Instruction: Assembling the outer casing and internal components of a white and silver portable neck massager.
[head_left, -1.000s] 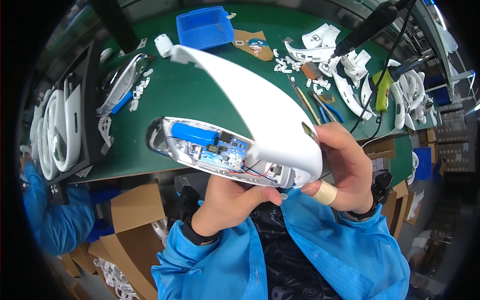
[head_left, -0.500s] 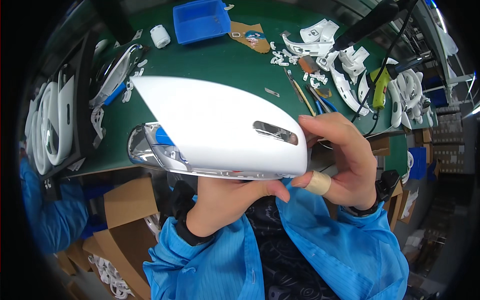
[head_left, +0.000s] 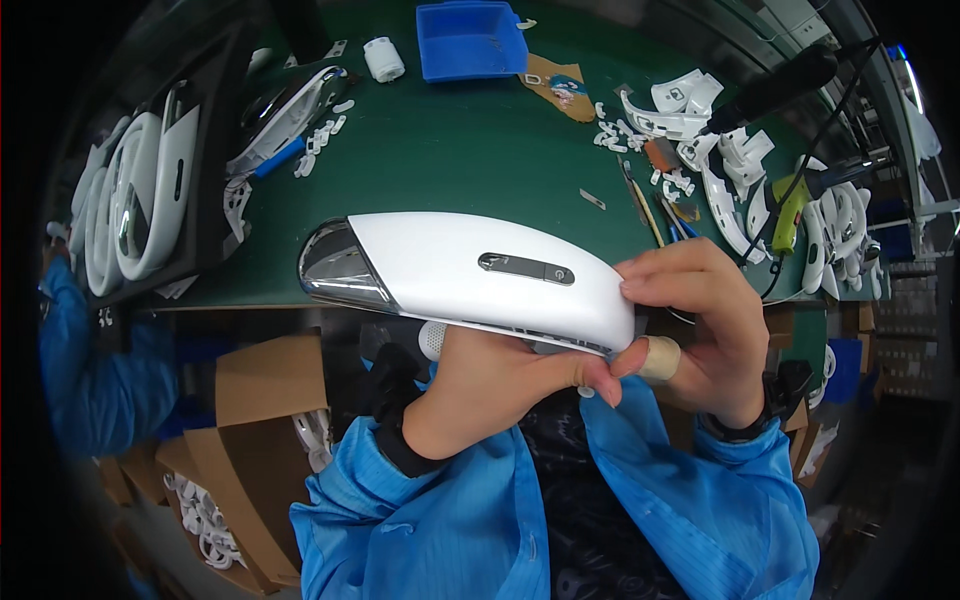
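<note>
A power sign [head_left: 561, 276] stands on the dark strip [head_left: 525, 268] of the white shell [head_left: 430, 250], toward the strip's three o'clock end. Around ten o'clock, any marking on the stacked shells [head_left: 164, 205] is too small to read.

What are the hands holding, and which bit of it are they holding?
A white device with a dark, shiny left end. The left hand holds its near edge and underside; the right hand holds its rounded right end.

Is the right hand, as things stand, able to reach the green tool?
Probably yes; the green tool is on that side, but the right hand holds the white casing and a black cable runs close by.
</note>
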